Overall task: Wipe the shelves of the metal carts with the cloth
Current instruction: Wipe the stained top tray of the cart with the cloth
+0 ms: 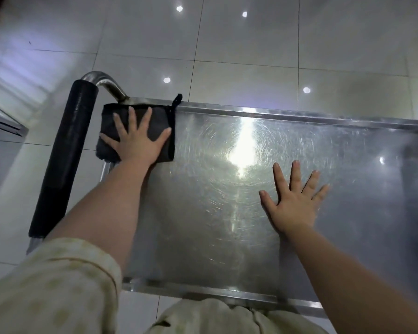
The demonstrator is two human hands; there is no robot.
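The metal cart's top shelf (203, 225) fills the middle of the view, shiny and covered with swirl scratches. A dark folded cloth (157, 121) lies at the shelf's far left corner, its hanging loop draped over the back rim. My left hand (138, 138) presses flat on the cloth with fingers spread. My right hand (293, 201) rests flat on the bare shelf to the right, fingers spread, holding nothing.
The cart's push handle (65, 160), wrapped in black foam, runs along the left end, joined by a bent steel tube (109, 85). Raised rims (299, 118) border the shelf at back and front. Glossy white floor tiles (251, 44) surround the cart.
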